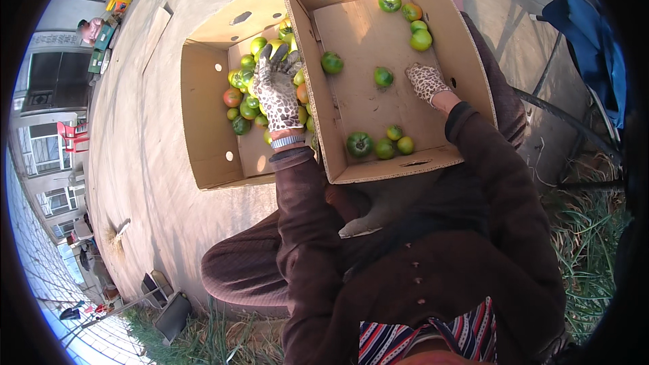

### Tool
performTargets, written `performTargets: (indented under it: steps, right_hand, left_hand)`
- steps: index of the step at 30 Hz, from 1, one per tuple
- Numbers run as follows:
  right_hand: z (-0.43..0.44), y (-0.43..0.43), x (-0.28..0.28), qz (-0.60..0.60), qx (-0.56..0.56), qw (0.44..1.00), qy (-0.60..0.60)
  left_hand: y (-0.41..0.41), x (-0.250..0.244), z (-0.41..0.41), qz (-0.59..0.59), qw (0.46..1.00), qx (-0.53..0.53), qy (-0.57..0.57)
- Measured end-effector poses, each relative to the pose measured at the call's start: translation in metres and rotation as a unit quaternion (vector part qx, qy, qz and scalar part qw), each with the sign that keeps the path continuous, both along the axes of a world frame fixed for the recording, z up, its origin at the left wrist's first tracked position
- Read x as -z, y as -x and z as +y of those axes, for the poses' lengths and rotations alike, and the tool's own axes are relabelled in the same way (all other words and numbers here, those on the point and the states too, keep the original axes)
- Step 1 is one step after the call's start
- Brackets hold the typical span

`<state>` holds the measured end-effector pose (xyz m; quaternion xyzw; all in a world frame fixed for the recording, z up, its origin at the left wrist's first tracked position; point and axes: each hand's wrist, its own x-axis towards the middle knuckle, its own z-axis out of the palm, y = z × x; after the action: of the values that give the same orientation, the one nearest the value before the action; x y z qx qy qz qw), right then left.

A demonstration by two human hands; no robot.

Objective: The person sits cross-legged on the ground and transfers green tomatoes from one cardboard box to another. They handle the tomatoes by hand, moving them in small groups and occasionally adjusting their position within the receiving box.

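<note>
Two open cardboard boxes stand side by side before me. My left hand [278, 88], in a leopard-print glove with grey fingers, lies over a heap of green and reddening tomatoes [246, 76] in the left box [205, 116]; its fingers are spread and hold nothing that I can see. My right hand [425, 81], in a matching glove, is low in the right box [355, 15] near its right wall, fingers curled down; whether something is under them is hidden. A green tomato [384, 76] lies left of it. Several more tomatoes sit near the box's corners and sides.
The right box rests partly over my leg [494, 76]. A metal frame with blue cloth [588, 56] stands to the right, beside green plants [583, 253]. Concrete ground [132, 162] spreads left. A dustpan [173, 314] lies lower left; another person [90, 30] sits far off, upper left.
</note>
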<state>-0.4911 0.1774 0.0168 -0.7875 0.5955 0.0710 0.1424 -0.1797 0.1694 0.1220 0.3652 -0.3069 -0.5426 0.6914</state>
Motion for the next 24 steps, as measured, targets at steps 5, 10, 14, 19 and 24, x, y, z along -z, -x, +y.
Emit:
performTargets:
  steps: [5,10,14,19,24]
  right_hand:
    - [-0.006,-0.015,-0.054,-0.179,0.009,0.959,0.222]
    - [0.010,-0.071,-0.137,-0.307,-0.005,0.912,0.272]
    - [0.005,-0.116,-0.172,-0.246,-0.131,0.918,0.283]
    - [-0.006,-0.075,-0.147,-0.404,-0.057,0.872,0.271]
    - [-0.004,-0.011,-0.079,-0.271,0.047,0.948,0.162]
  left_hand:
    - [0.003,-0.021,0.004,-0.019,0.995,0.091,-0.037]
    - [0.028,-0.036,0.017,-0.152,0.955,0.252,0.029]
    - [0.035,-0.034,0.018,-0.054,0.979,0.196,0.033]
    - [-0.010,-0.020,-0.002,0.054,0.997,0.017,-0.059]
    - [-0.035,-0.004,-0.005,-0.131,0.974,-0.135,-0.123]
